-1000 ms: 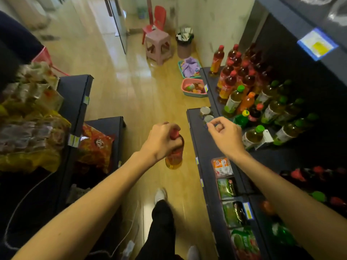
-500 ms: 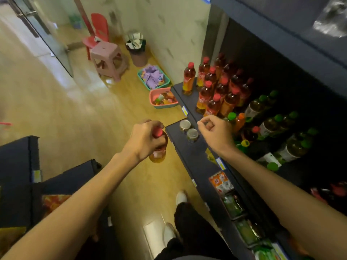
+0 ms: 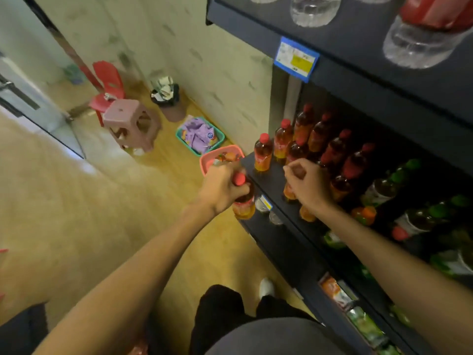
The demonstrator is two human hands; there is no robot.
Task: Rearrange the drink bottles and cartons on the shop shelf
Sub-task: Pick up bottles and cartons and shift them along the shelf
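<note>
Many bottles [image 3: 317, 139] line dark shelf [image 3: 276, 180]; floor [image 3: 76, 213] tan.

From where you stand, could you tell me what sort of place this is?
Most likely a small shop: dark shelving holds rows of red-capped drink bottles, a blue and yellow price tag is clipped to the upper shelf edge, and baskets of packaged goods sit on the floor.

Left hand [image 3: 222, 187] gripping, right hand [image 3: 308, 184] fingers curled

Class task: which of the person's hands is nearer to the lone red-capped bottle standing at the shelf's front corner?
Right. The right hand hovers over the shelf just beside that bottle; the left hand is off the shelf edge, holding another bottle.
</note>
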